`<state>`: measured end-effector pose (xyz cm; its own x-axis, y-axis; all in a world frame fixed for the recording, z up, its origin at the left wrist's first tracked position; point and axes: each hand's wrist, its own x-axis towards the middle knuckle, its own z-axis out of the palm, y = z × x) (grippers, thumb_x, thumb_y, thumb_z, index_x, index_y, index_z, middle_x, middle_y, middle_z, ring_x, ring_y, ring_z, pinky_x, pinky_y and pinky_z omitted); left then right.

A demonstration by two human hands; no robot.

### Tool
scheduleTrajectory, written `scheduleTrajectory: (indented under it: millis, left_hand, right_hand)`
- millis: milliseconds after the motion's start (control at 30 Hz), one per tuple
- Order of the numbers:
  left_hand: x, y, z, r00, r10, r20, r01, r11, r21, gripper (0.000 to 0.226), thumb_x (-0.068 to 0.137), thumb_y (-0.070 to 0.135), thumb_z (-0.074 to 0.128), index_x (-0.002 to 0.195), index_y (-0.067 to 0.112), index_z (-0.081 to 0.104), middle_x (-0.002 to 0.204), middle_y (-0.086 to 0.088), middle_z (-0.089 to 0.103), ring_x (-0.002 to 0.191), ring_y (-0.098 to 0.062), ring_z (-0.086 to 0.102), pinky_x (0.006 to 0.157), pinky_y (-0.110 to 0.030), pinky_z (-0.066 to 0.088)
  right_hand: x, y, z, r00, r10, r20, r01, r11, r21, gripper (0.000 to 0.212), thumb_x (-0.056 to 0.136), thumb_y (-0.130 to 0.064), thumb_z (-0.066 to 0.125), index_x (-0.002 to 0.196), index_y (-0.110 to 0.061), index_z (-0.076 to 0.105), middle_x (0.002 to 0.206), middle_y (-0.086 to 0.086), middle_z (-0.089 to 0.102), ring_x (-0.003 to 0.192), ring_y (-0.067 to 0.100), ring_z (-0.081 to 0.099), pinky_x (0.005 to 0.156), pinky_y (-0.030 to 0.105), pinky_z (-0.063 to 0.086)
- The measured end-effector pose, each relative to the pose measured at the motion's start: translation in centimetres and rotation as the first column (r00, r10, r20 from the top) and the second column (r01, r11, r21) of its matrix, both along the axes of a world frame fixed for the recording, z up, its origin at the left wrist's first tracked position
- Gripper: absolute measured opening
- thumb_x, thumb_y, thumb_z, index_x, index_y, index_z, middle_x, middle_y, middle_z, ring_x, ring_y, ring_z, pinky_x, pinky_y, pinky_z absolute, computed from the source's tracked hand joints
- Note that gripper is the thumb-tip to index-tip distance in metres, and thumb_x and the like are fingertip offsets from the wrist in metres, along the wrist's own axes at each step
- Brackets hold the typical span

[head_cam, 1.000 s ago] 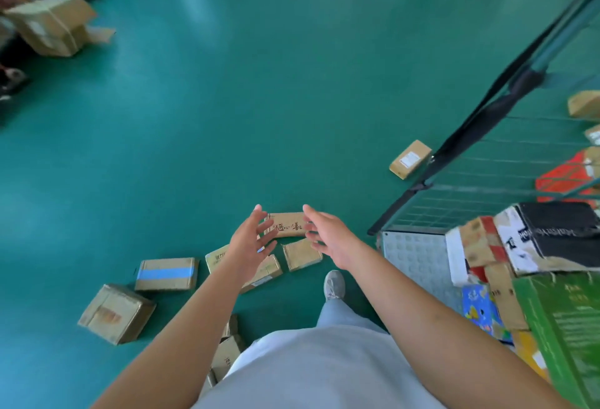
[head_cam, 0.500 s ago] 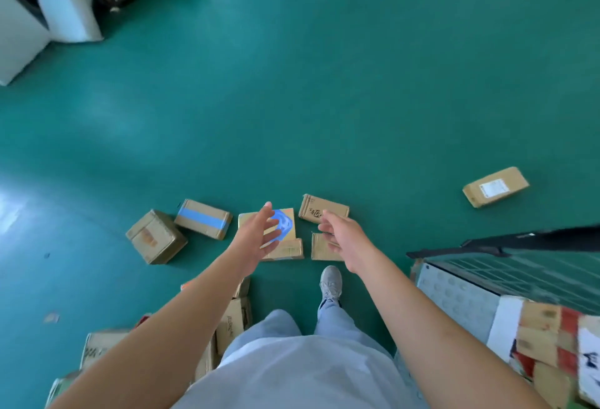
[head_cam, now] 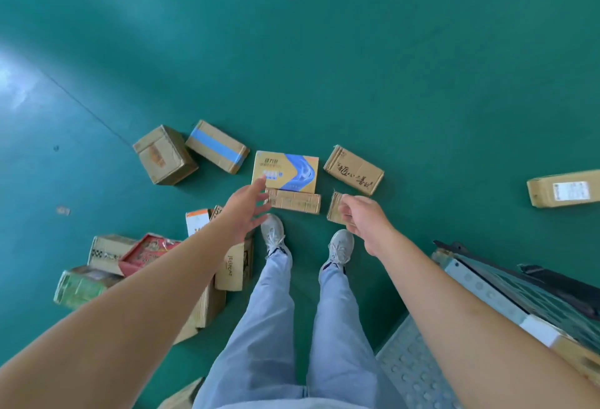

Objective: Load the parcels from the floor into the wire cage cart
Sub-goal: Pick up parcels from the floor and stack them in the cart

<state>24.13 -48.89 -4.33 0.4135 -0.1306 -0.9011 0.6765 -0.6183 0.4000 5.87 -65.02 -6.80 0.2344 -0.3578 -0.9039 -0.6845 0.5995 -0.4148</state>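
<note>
Both hands hung empty — left hand (head_cam: 247,210) fingers spread, right hand (head_cam: 363,217) loosely curled. The flat parcel (head_cam: 293,201) lay on the floor (head_cam: 324,67) between their fingertips, long axis crosswise — left nearer.

Matt brown cardboard parcels (head_cam: 353,169), a glossy printed box (head_cam: 285,171), smooth sheened green floor (head_cam: 324,51), studded metal cart base (head_cam: 412,366).

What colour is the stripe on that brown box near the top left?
Light blue, a band of tape across the cardboard box. The head view shows it clearly.
</note>
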Motion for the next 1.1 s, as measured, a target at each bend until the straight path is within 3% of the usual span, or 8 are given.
scheduleTrajectory:
  millis: [233, 500, 633, 733, 833, 900, 1033, 1100]
  left_hand:
    - [5.8, -0.5, -12.4, 0.997, 0.043, -0.067, -0.039, 0.998, 0.051, 0.047, 0.101, 0.054, 0.056, 0.132, 0.019, 0.059, 0.126, 0.0, 0.064, 0.114, -0.019, 0.064, 0.104, -0.041, 0.052]
    - [11.2, 1.5, -31.3, 0.988, -0.021, -0.15, 0.043, 0.988, 0.145, 0.049, 0.098, 0.057, 0.059, 0.134, 0.024, 0.057, 0.126, 0.006, 0.064, 0.111, -0.015, 0.064, 0.103, -0.041, 0.053]
    - [13.2, 2.6, -40.9, 0.986, -0.073, -0.151, 0.105, 0.971, 0.216, 0.049, 0.098, 0.058, 0.059, 0.132, 0.024, 0.052, 0.13, 0.003, 0.06, 0.116, -0.019, 0.06, 0.106, -0.043, 0.052]
    - [14.6, 2.7, -47.3, 0.982, -0.145, -0.122, 0.174, 0.945, 0.275, 0.064, 0.096, 0.062, 0.056, 0.146, 0.024, 0.045, 0.138, 0.0, 0.054, 0.116, -0.021, 0.058, 0.106, -0.043, 0.05]
    - [16.0, 2.4, -53.2, 0.965, -0.254, -0.061, 0.259, 0.902, 0.347, 0.08, 0.093, 0.067, 0.054, 0.159, 0.03, 0.028, 0.151, -0.001, 0.046, 0.122, -0.029, 0.056, 0.102, -0.042, 0.045]
    - [16.7, 2.0, -57.0, 0.955, -0.297, -0.014, 0.28, 0.882, 0.379, 0.083, 0.095, 0.063, 0.054, 0.162, 0.027, 0.02, 0.16, -0.003, 0.036, 0.134, -0.032, 0.048, 0.097, -0.04, 0.04]
    - [18.0, 1.1, -62.9, 0.971, -0.238, 0.03, 0.194, 0.853, 0.484, 0.086, 0.096, 0.058, 0.057, 0.163, 0.023, 0.015, 0.162, -0.005, 0.029, 0.14, -0.034, 0.04, 0.092, -0.046, 0.041]
    - [18.9, 1.2, -64.8, 0.987, -0.162, 0.021, 0.128, 0.846, 0.518, 0.087, 0.093, 0.063, 0.058, 0.162, 0.025, 0.02, 0.157, -0.006, 0.037, 0.137, -0.034, 0.042, 0.091, -0.046, 0.045]
  right_hand:
    - [4.8, 0.4, -12.7, 0.992, 0.067, -0.105, -0.058, 0.995, 0.081, 0.011, 0.103, -0.031, 0.055, 0.097, -0.024, 0.062, 0.105, 0.001, 0.067, 0.094, 0.016, 0.061, 0.094, 0.036, 0.052]
    - [8.0, 1.2, -31.4, 0.97, 0.077, -0.229, -0.049, 0.991, 0.124, 0.027, 0.103, -0.036, 0.055, 0.121, -0.018, 0.063, 0.115, 0.003, 0.069, 0.098, 0.017, 0.064, 0.093, 0.034, 0.054]
    - [10.0, 1.3, -40.5, 0.958, 0.123, -0.259, -0.105, 0.991, 0.085, 0.025, 0.1, -0.04, 0.056, 0.109, -0.018, 0.066, 0.108, 0.003, 0.068, 0.094, 0.018, 0.061, 0.098, 0.039, 0.054]
    - [12.1, 0.9, -46.2, 0.942, 0.202, -0.268, -0.208, 0.978, 0.005, 0.028, 0.1, -0.044, 0.055, 0.109, -0.02, 0.065, 0.112, -0.002, 0.065, 0.105, 0.021, 0.06, 0.099, 0.041, 0.05]
    - [13.9, 0.4, -51.5, 0.895, 0.323, -0.308, -0.36, 0.93, -0.07, 0.039, 0.098, -0.051, 0.052, 0.123, -0.023, 0.062, 0.121, -0.007, 0.062, 0.112, 0.02, 0.057, 0.09, 0.035, 0.043]
    - [14.8, 0.0, -54.9, 0.871, 0.364, -0.332, -0.418, 0.902, -0.107, 0.038, 0.096, -0.056, 0.049, 0.117, -0.027, 0.063, 0.115, -0.006, 0.062, 0.111, 0.024, 0.056, 0.085, 0.037, 0.044]
    - [15.9, -0.1, -61.1, 0.84, 0.386, -0.381, -0.438, 0.897, -0.056, 0.066, 0.099, -0.059, 0.047, 0.148, -0.015, 0.046, 0.149, 0.003, 0.051, 0.134, 0.03, 0.05, 0.105, 0.041, 0.043]
    - [16.2, 0.4, -63.2, 0.849, 0.384, -0.362, -0.413, 0.911, -0.001, 0.059, 0.099, -0.058, 0.046, 0.134, -0.011, 0.055, 0.127, 0.005, 0.058, 0.114, 0.03, 0.056, 0.086, 0.037, 0.045]
